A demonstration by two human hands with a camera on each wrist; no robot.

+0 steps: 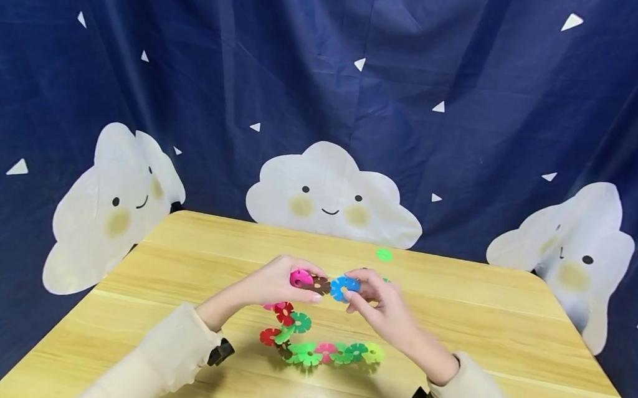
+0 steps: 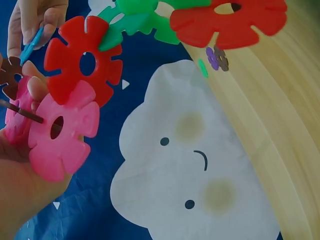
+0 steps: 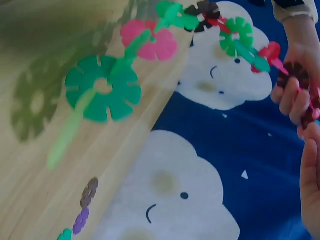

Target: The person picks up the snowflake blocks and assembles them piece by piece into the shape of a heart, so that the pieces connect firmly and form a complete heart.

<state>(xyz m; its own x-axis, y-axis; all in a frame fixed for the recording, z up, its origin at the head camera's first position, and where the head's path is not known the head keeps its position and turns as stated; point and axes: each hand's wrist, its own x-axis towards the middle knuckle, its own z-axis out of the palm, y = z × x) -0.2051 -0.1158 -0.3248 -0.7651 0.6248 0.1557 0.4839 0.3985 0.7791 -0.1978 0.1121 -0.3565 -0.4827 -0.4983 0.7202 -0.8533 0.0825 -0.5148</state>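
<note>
My left hand (image 1: 275, 281) grips the end of a chain of slotted plastic flower discs, with a pink disc (image 1: 299, 278) and a brown disc (image 1: 321, 286) at its fingers. Between thumb and fingers, my right hand (image 1: 382, 305) pinches a blue disc (image 1: 337, 289) edge-on to the brown one. Whether their slots are joined I cannot tell. From the left hand the chain hangs and curves right, through a red disc (image 2: 111, 75), a dark green disc (image 3: 130, 92) and others, to a yellow-green disc (image 1: 375, 353) at its end.
Toward the back of the wooden table (image 1: 452, 359) lies a loose light green disc (image 1: 384, 255). Small purple (image 3: 80, 221) and brown (image 3: 89, 192) discs lie near it, partly behind the right hand. A blue cloth (image 1: 329, 68) with white clouds hangs behind the table.
</note>
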